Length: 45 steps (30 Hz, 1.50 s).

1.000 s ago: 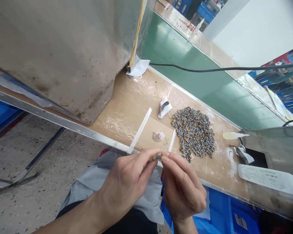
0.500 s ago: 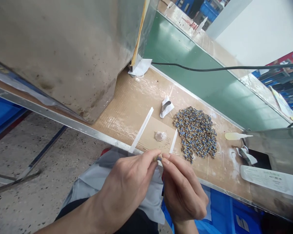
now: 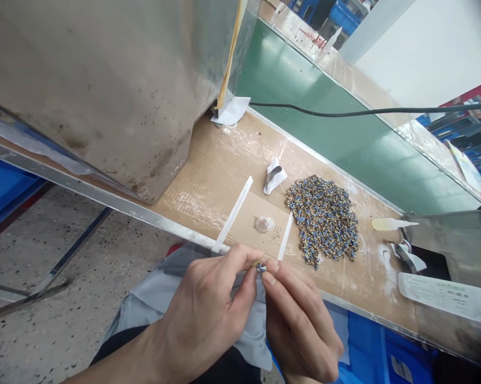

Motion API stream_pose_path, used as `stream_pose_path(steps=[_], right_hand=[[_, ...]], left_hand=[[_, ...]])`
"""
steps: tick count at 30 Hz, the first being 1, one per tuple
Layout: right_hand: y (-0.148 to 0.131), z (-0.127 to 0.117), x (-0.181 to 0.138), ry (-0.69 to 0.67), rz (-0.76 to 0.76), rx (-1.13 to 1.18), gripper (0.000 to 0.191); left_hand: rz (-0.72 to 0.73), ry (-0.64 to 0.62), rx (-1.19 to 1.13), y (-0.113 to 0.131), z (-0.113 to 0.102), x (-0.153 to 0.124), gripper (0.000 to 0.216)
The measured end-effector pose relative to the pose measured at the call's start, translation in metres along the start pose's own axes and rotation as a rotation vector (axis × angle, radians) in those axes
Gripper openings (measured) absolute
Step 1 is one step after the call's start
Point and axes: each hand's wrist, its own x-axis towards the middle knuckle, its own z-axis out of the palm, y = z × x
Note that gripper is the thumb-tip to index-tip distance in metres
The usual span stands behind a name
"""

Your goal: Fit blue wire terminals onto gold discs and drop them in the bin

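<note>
One small blue-and-gold piece [image 3: 259,267] sits pinched between my left hand [image 3: 210,298] and my right hand [image 3: 302,320], each nearly closed on it. Just beyond them on the tabletop [image 3: 216,160] is a clear dish [image 3: 265,224], contents too small to tell, with tiny specks [image 3: 277,234] beside it. Right of my right hand, a squeeze bottle [image 3: 384,224] looks pale yellow inside, and a white bottle [image 3: 424,290] carries print too blurred to read.
</note>
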Motion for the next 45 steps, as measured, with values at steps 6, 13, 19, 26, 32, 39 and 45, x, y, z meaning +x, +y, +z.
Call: stream_pose_path(steps=[6, 13, 19, 26, 32, 39, 45], right_hand=[[-0.001, 0.0, -0.003, -0.024, -0.016, -0.01, 0.044], [0.001, 0.002, -0.005, -0.034, -0.009, -0.001, 0.043], [0.002, 0.0, -0.006, 0.004, 0.013, -0.005, 0.043], [0.002, -0.004, -0.012, 0.01, 0.005, -0.027, 0.042], [0.002, -0.006, -0.014, 0.014, 0.001, -0.006, 0.042], [0.006, -0.007, -0.014, 0.041, 0.051, 0.052, 0.044], [0.012, -0.016, -0.018, 0.021, 0.165, 0.176, 0.04]], left_hand=[[0.01, 0.05, 0.009, 0.001, 0.001, 0.001, 0.023], [0.0, 0.075, 0.011, -0.003, 0.004, 0.001, 0.02], [-0.231, -0.013, -0.298, -0.005, 0.0, 0.003, 0.018], [-0.22, -0.061, -0.361, -0.002, 0.0, 0.007, 0.019], [-0.147, -0.016, -0.263, 0.001, 0.004, 0.006, 0.02], [-0.162, -0.007, -0.211, 0.001, 0.011, 0.007, 0.017], [-0.271, -0.096, -0.252, -0.011, 0.026, 0.005, 0.012]])
